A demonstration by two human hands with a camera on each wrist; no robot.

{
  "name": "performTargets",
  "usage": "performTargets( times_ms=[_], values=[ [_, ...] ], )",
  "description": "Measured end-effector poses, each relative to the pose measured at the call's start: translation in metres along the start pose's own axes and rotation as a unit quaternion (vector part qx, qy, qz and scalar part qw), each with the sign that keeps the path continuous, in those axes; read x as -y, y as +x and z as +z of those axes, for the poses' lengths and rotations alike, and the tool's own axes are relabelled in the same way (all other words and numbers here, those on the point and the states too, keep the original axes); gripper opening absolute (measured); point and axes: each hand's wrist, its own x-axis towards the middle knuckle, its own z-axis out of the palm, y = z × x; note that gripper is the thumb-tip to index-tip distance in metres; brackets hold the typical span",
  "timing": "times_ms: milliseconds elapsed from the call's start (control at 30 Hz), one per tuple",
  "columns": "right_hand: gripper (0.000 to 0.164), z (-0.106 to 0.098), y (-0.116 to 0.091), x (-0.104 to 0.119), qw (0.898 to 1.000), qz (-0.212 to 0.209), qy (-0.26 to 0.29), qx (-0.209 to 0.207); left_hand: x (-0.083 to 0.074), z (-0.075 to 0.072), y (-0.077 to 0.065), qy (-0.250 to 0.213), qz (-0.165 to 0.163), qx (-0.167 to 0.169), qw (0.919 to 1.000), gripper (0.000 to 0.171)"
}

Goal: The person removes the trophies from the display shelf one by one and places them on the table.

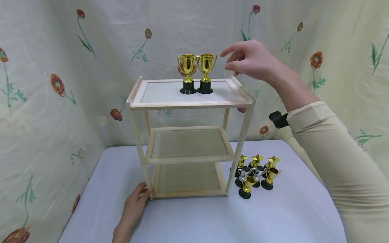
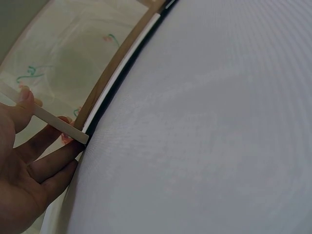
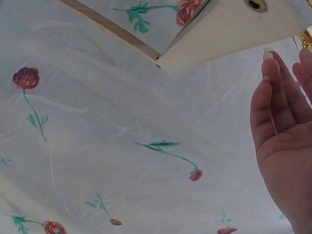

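A three-tier wooden shelf (image 1: 164, 91) stands on the table. Two gold trophy cups on black bases sit side by side on its top tier, a left cup (image 1: 188, 72) and a right cup (image 1: 206, 72). My right hand (image 1: 250, 60) hovers just right of the right cup, fingers loosely bent and holding nothing; in the right wrist view the same hand (image 3: 287, 141) shows beside the shelf's top edge. Low on the shelf's front left leg (image 2: 56, 123), my left hand (image 1: 135, 202) grips it between thumb and fingers.
Right of the shelf, several small trophies stand grouped on the white-covered table (image 1: 285, 209): star trophies (image 1: 271, 161) at the back, silver cups (image 1: 258, 171) amid them and a gold cup (image 1: 249, 182) in front. A flowered curtain (image 1: 170, 20) hangs behind.
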Motion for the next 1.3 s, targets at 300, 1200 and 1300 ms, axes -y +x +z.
performTargets(
  times_ms=[300,1200,1300],
  values=[
    [0.039,-0.003,0.007,0.009,1.000,0.003,-0.025,0.009,-0.001,0.003,-0.002,-0.003,0.002,0.003,1.0000,0.039],
    [0.014,-0.001,0.011,0.012,0.998,-0.029,0.044,-0.035,-0.005,0.000,-0.005,-0.003,-0.010,0.002,0.9999,0.037],
    [0.014,-0.003,0.010,0.012,0.997,-0.033,0.051,-0.039,-0.005,-0.001,-0.006,-0.003,-0.013,0.001,0.9999,0.038]
  ],
)
